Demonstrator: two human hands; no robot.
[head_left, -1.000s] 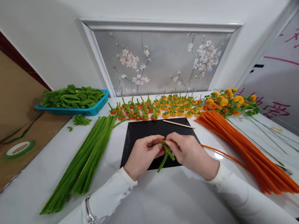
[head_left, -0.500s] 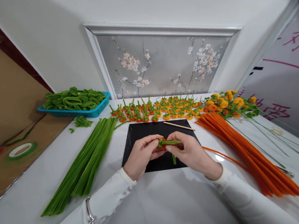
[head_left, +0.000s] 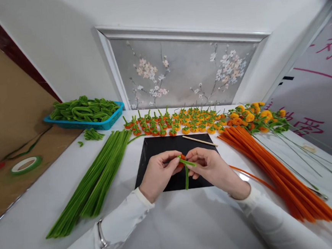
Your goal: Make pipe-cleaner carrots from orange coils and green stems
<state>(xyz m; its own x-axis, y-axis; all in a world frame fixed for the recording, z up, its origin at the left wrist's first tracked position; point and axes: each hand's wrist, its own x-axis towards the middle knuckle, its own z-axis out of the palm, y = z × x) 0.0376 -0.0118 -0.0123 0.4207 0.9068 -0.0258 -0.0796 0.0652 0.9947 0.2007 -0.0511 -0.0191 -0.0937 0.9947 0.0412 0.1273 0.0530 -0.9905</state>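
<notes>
Above the black mat point(head_left: 149, 149), my left hand point(head_left: 159, 173) pinches a small orange chenille ball point(head_left: 182, 163) between thumb and fingers. A green pipe cleaner point(head_left: 187, 179) lies over the ball, one end pointing right and another hanging down toward me. My right hand point(head_left: 212, 168) is closed at the right side of the ball, thumb and fingertips on the green pipe cleaner. The fingers partly cover the ball, so its full shape is hidden. Beyond the mat stand rows of similar orange pieces point(head_left: 155, 130) with green tops and yellow-orange ones point(head_left: 194, 127).
A wooden stick point(head_left: 200, 140) lies on the mat's far edge. Green pipe cleaners point(head_left: 97, 183) are bundled at left, orange ones point(head_left: 276, 173) at right. A blue basket point(head_left: 105, 124) holds green pieces. Finished-looking flowers point(head_left: 250, 117) lie back right; green tape point(head_left: 27, 165) lies far left.
The green pipe cleaner's right-pointing end now slants downward, and its hanging end shows longer and further left. My right fingers have shifted slightly around it; the left hand keeps its pinch.
</notes>
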